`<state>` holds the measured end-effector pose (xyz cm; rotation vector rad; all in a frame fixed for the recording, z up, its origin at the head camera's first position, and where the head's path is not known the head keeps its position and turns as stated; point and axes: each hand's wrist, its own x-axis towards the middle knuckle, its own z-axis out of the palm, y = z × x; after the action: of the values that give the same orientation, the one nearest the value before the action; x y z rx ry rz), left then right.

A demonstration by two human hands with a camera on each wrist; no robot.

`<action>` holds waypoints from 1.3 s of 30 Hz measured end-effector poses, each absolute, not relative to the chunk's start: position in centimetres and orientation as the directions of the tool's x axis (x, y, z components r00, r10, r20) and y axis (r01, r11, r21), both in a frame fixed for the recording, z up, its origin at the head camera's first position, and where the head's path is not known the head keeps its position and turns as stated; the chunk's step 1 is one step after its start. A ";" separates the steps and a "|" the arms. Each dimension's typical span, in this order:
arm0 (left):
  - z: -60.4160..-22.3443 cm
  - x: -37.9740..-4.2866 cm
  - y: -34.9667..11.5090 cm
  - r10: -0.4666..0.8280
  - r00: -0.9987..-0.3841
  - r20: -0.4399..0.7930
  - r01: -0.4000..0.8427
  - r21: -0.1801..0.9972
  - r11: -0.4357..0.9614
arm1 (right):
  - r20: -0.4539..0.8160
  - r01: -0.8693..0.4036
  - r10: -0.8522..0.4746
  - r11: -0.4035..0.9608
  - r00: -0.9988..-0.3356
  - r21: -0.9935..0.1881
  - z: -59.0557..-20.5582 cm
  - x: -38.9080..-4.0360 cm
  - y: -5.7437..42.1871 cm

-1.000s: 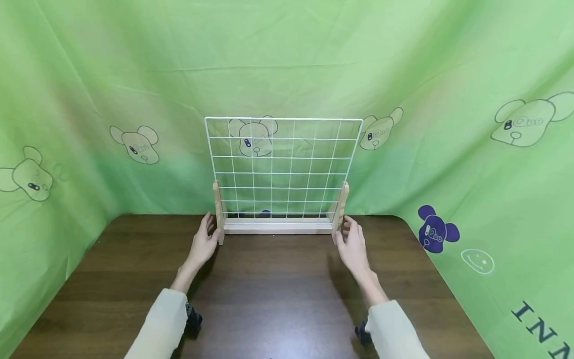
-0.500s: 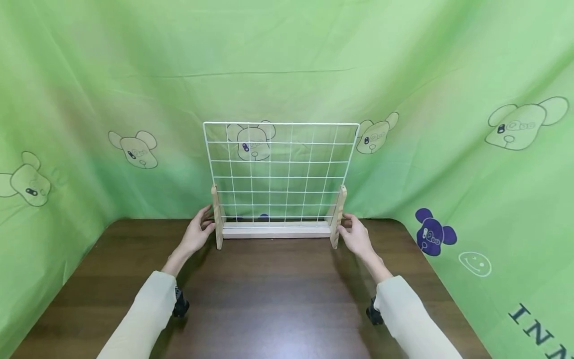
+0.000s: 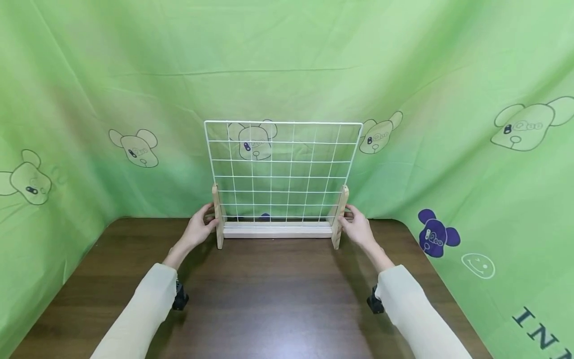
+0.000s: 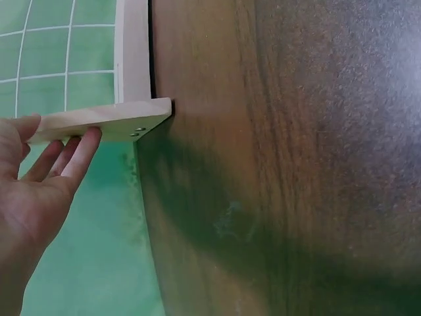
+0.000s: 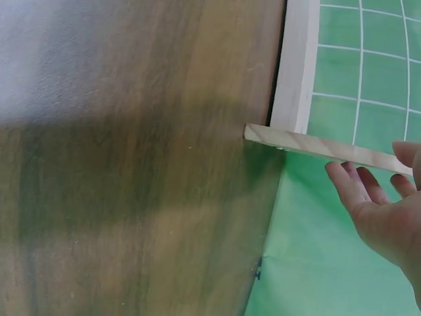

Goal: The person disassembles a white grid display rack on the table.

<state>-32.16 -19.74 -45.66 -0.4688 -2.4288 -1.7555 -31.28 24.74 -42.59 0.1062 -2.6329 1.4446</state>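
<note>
A white wire grid panel (image 3: 287,164) stands upright at the back of the table, set between two pale wooden side feet joined by a white-topped crossbar (image 3: 278,231). On the left, my left hand (image 3: 197,228) touches the outer face of the left wooden foot (image 4: 105,117); its fingertips lie against the wood and the thumb is at the edge. Mirrored on the other side, my right hand (image 3: 358,227) has its fingertips at the outer face of the right wooden foot (image 5: 316,145), thumb near the edge. Neither hand wraps around its foot.
The dark brown wooden table (image 3: 273,294) stretches in front of the rack. A green cloth backdrop (image 3: 287,45) with printed bear heads hangs close behind the rack and along both sides. The table's rear edge lies near the rack.
Both hands have come up against the outer sides of the wooden feet, with the wrists spread wider apart. The rack shows no clear movement of its own; the head view shifts slightly.
</note>
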 end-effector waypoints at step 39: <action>-43.1 -33.5 -20.2 0.169 -0.984 -0.063 -0.043 0.992 0.120 | -0.175 0.172 -0.011 0.144 -0.985 -0.975 -41.1 -31.8 25.2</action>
<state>-33.50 -20.21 -43.13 -0.1400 -2.4646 -2.1935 -31.85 25.22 -41.12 -0.1754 -2.4774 2.1452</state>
